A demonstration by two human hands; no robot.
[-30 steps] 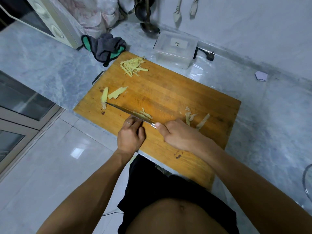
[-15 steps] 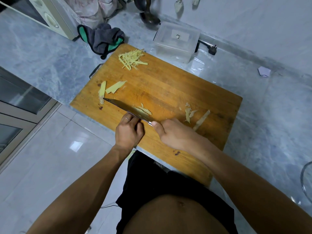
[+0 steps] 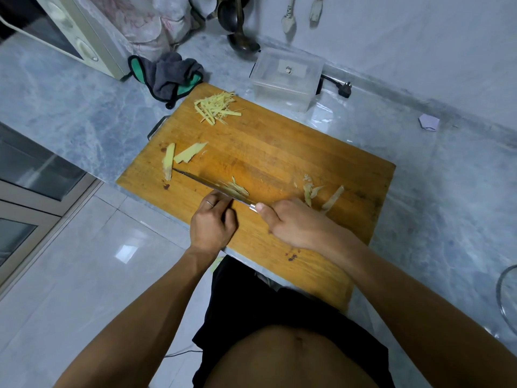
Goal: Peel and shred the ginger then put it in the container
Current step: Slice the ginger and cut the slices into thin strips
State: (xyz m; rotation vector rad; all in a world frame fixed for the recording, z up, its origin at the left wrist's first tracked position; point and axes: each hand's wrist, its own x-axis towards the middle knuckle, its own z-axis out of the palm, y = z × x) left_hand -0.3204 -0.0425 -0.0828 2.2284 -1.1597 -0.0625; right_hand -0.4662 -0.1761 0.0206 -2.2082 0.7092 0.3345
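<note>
A wooden cutting board [image 3: 279, 152] lies on the marble counter. My right hand [image 3: 293, 224] grips the handle of a knife [image 3: 207, 182] whose blade lies across the board's near left part. My left hand [image 3: 214, 222], fingers curled, holds down ginger against the blade, with fresh shreds [image 3: 237, 188] just past it. Two ginger slices [image 3: 179, 158] lie by the blade tip. A pile of shredded ginger [image 3: 216, 107] sits at the far left corner. Peels [image 3: 321, 193] lie right of my right hand. A clear plastic container [image 3: 285, 78] stands behind the board.
A grey and green cloth [image 3: 170, 77] lies left of the board's far corner, beside a cream microwave [image 3: 70, 32]. A ladle [image 3: 240, 37] hangs by the wall. A black plug [image 3: 342, 89] lies right of the container. A glass bowl rim [image 3: 506, 298] shows at the right edge.
Both hands and the knife stay at the same spot on the board, the blade working in small strokes. The camera view shifted slightly.
</note>
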